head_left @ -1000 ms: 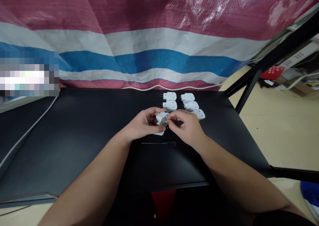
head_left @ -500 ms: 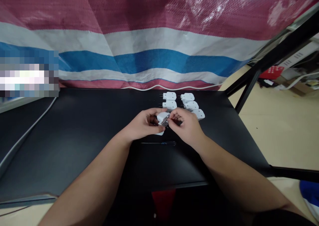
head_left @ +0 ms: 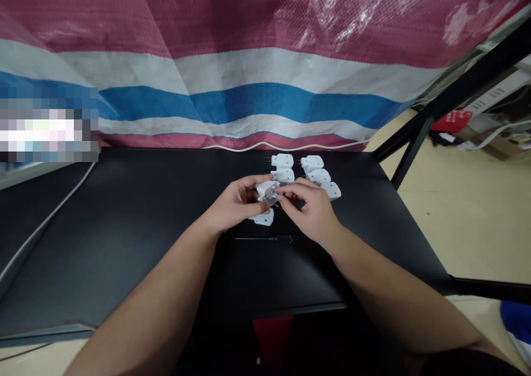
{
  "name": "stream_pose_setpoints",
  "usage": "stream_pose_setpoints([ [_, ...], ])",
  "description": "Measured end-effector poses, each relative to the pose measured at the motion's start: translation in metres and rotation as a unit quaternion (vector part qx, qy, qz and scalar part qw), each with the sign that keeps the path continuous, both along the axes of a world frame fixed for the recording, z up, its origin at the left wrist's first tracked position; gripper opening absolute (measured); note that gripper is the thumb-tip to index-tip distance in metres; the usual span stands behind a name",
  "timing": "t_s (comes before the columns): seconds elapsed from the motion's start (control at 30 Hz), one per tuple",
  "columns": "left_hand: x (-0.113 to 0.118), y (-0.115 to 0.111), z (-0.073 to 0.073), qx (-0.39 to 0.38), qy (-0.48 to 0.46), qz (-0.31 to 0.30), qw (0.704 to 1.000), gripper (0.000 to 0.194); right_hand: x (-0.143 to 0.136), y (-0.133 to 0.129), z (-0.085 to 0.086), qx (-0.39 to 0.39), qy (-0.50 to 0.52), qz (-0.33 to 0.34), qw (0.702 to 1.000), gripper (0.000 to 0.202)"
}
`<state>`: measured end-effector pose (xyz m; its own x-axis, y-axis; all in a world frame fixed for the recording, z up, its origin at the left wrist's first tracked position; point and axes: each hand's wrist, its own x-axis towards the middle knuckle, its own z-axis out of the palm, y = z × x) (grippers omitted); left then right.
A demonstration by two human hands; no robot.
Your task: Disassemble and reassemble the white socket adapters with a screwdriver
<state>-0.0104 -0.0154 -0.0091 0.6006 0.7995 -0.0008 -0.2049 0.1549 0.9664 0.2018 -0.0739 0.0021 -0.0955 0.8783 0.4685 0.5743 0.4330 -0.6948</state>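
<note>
The left hand [head_left: 232,203] is partly closed around a white plug piece [head_left: 267,191], with its thumb on the near side and its fingers on the far side. The piece is tilted above the black table [head_left: 145,226], and a metallic part shows on its right side. The right hand [head_left: 309,202] meets it there, thumb and forefinger drawn close together and the other fingers curled; whether they pinch a small part is too small to tell. Just below the left thumb, a loose white plug [head_left: 264,217] lies on the table, partly covered by that hand. Nearer the person lies a thin screwdriver [head_left: 265,238], its shaft to the left and its blue-and-clear handle to the right. Beyond the hands, two white plugs [head_left: 284,161] form a left column, prongs to the left, the near one partly hidden by the left fingers. Three more white plugs [head_left: 318,176] form a column to their right, slanting toward the near right. A white cable [head_left: 262,143] runs along the table's far edge, before a red, white and blue striped sheet [head_left: 257,102]. A grey cable [head_left: 50,215] crosses the table's left side, and a black frame [head_left: 415,138] stands at the right.
</note>
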Motion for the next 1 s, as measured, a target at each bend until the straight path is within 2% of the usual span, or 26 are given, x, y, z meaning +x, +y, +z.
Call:
stream_pose_setpoints([
  [0.27, -0.005, 0.006, -0.002, -0.02, -0.004, 0.038, 0.999, 0.068, -0.002, -0.002, 0.001, -0.028, 0.003, 0.022, 0.999, 0.025],
  [0.4, -0.01, 0.014, 0.0, -0.023, -0.001, 0.108, 0.994, 0.063, 0.0, -0.002, -0.001, -0.014, -0.048, 0.011, 0.999, 0.025],
  [0.57, -0.017, 0.022, -0.001, -0.024, 0.01, 0.195, 0.98, 0.054, -0.002, 0.002, -0.01, -0.022, -0.155, 0.044, 0.987, 0.027],
  [0.77, -0.016, 0.021, 0.0, -0.036, 0.036, 0.212, 0.976, 0.051, -0.009, 0.007, -0.017, -0.073, -0.229, 0.102, 0.965, 0.041],
  [1.0, -0.015, 0.02, 0.0, -0.041, 0.044, 0.196, 0.979, 0.051, -0.011, 0.012, -0.018, -0.088, -0.262, 0.113, 0.954, 0.045],
])
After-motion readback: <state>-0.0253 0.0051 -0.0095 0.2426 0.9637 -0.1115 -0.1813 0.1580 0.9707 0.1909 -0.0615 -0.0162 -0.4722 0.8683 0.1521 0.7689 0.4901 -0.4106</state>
